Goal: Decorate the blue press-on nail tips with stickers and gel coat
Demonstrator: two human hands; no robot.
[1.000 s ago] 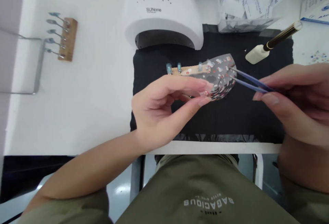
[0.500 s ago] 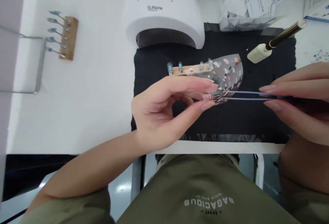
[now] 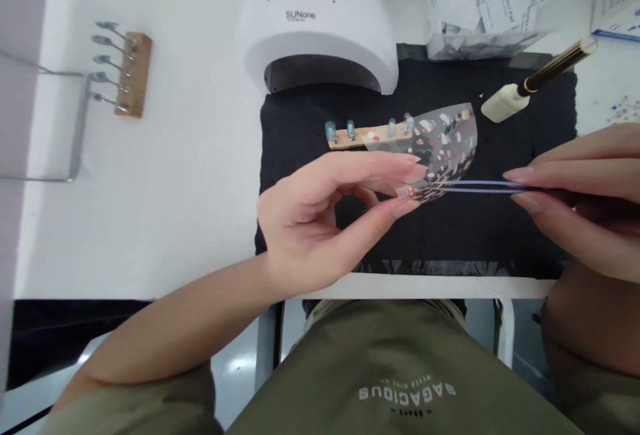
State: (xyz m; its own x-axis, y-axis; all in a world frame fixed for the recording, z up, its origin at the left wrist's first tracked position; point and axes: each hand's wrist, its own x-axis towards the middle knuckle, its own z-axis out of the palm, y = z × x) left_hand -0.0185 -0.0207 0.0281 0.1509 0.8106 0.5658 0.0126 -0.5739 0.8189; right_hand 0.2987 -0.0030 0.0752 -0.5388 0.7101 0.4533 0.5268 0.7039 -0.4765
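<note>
"Left hand [image 3: 320,222]?"
"Pinching the patterned sheet [image 3: 450,144] by its near edge, above the black cloth [image 3: 475,242]."
"Right hand [image 3: 583,195]?"
"Pinching tweezers [image 3: 485,183], tips over the sheet's lower part."
"Room?"
"Below, cloth nearly to the counter's [image 3: 205,215] front edge; near the upper right corner, a bottle [image 3: 505,103]."

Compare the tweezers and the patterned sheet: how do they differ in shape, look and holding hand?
The tweezers are long and thin; the patterned sheet is broad and curved. The tweezers look plain bluish; the patterned sheet is see-through with red and white prints. The right hand holds the tweezers, the left hand the patterned sheet. Both are above the black mat.
</note>
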